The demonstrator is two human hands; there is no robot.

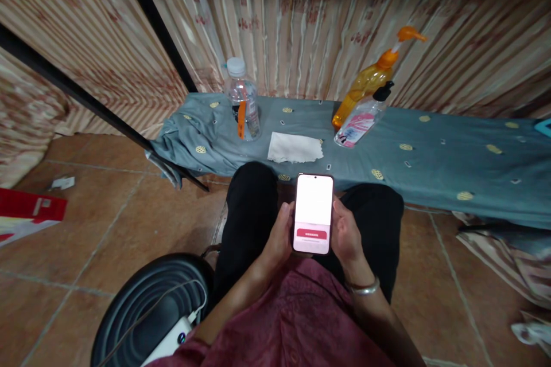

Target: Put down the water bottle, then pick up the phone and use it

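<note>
We hold a phone [313, 213] over our lap, our left hand [279, 238] and right hand [345, 235] both wrapped around its edges. Beyond, on the cloth-covered board [430, 160], lie a white cloth [295, 148], a water bottle [243, 100] and two pump bottles [365, 103].

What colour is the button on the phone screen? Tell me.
Red, on a pale pink band low on the white screen of the phone, held in both hands; head view.

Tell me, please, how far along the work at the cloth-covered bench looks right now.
Laid out: water bottle, white cloth, orange pump bottle and clear pump bottle sit untouched. In hand: left hand and right hand hold a lit phone. Left: everything on the bench.
</note>
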